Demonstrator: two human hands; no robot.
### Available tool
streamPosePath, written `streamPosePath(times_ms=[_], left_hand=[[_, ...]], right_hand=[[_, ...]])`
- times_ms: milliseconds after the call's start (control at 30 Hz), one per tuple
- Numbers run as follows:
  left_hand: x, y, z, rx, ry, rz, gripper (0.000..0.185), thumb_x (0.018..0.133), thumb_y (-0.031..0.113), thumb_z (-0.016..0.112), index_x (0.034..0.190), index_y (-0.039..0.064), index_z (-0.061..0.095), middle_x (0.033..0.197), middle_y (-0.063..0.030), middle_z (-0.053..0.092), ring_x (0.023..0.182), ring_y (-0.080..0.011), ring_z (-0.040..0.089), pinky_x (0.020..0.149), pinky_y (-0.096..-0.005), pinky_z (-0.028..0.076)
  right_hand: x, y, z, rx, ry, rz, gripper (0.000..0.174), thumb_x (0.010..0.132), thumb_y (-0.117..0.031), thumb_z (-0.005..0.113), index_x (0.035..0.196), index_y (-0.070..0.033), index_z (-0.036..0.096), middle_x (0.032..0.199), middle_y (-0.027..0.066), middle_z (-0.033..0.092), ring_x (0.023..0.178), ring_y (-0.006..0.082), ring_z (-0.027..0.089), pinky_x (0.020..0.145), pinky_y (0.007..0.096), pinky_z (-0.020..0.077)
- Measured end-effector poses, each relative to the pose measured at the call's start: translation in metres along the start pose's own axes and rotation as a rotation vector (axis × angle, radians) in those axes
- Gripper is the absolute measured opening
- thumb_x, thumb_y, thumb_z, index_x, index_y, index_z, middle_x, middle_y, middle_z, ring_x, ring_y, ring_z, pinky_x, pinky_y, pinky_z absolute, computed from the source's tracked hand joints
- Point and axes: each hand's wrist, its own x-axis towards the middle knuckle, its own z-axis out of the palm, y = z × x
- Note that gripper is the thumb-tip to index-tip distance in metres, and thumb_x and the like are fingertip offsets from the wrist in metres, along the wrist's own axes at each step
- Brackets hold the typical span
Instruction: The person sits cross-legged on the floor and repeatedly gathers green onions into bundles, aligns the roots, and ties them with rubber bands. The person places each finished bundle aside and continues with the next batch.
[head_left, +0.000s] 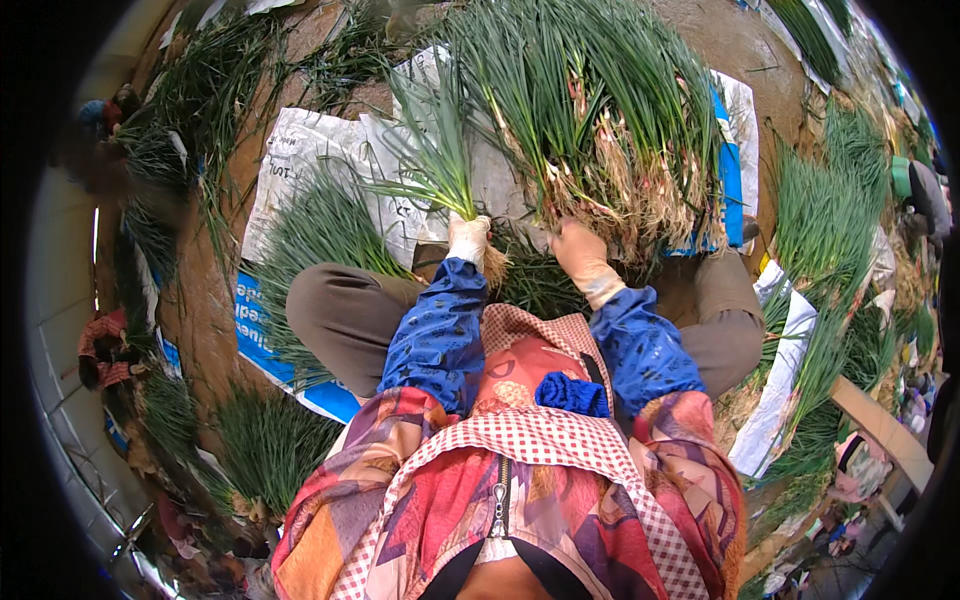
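My left hand (469, 238), in a pale glove, is closed around a small bunch of green onions (454, 161); the leaves fan up and away, and the roots hang below the fist. My right hand (581, 251), also gloved, is at the near left edge of a large pile of green onions (600, 112), by the roots. Its fingertips are partly hidden, so whether it grips a stalk cannot be told. Loose green leaves (536, 277) lie between the hands, close to my apron (517, 367).
White and blue plastic sacks (289, 154) lie under the onions. Another onion heap (322, 232) rests by my left knee. More onions (825, 202) lie at the right, near a wooden board (881, 431). Other people (109, 349) are at the far left and far right.
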Motion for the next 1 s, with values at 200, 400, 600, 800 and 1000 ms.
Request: streamPosePath(times_ms=[200,400,600,800,1000], left_hand=[[-0.014,0.039,0.005,-0.457,-0.381,-0.349,0.014,0.088,0.012,0.056,0.1,0.005,0.057,0.083,-0.0065,0.063,0.055,-0.011,0.053,0.042,-0.0238,0.045],[-0.02,0.018,0.009,-0.466,-0.731,-0.204,0.028,0.086,0.016,0.06,0.105,-0.005,0.06,0.087,-0.0082,0.063,0.068,-0.0126,0.057,0.061,-0.0216,0.047],[-0.018,0.022,0.012,-0.58,-0.591,-0.233,0.016,0.086,0.012,0.056,0.082,-0.003,0.061,0.078,-0.011,0.065,0.059,-0.0154,0.058,0.06,-0.0244,0.049],[-0.03,0.054,0.014,-0.718,-0.615,-0.299,0.022,0.09,0.018,0.055,0.075,0.002,0.054,0.057,-0.007,0.053,0.047,-0.0154,0.05,0.044,-0.0254,0.043],[-0.034,0.035,0.014,-0.813,-0.776,-0.429,0.038,0.091,0.033,0.055,0.104,-0.002,0.057,0.079,-0.0112,0.063,0.065,-0.0207,0.062,0.066,-0.0318,0.054]], right_hand=[[0.042,0.018,0.01,-0.308,-0.043,0.144,0.035,0.086,-0.038,0.055,0.095,-0.004,0.061,0.078,0.0133,0.067,0.072,0.0294,0.066,0.06,0.0399,0.0515],[-0.008,-0.022,0.001,-0.159,0.14,-0.338,0.046,0.097,-0.041,0.031,0.08,-0.008,0.058,0.063,0.0099,0.06,0.051,0.0249,0.056,0.047,0.0382,0.0463],[0.074,-0.022,-0.03,-0.335,0.091,0.059,0.035,0.094,-0.037,0.04,0.094,-0.008,0.059,0.066,0.0074,0.061,0.06,0.0239,0.061,0.055,0.0387,0.0485],[0.064,-0.016,-0.076,0.07,0.193,0.201,0.029,0.093,-0.04,0.043,0.096,-0.015,0.057,0.061,0.0027,0.057,0.05,0.0184,0.053,0.048,0.036,0.0427],[-0.011,-0.047,-0.06,-0.229,0.138,-0.169,0.048,0.094,-0.05,0.033,0.099,-0.01,0.059,0.059,0.0086,0.054,0.052,0.0219,0.056,0.043,0.034,0.043]])
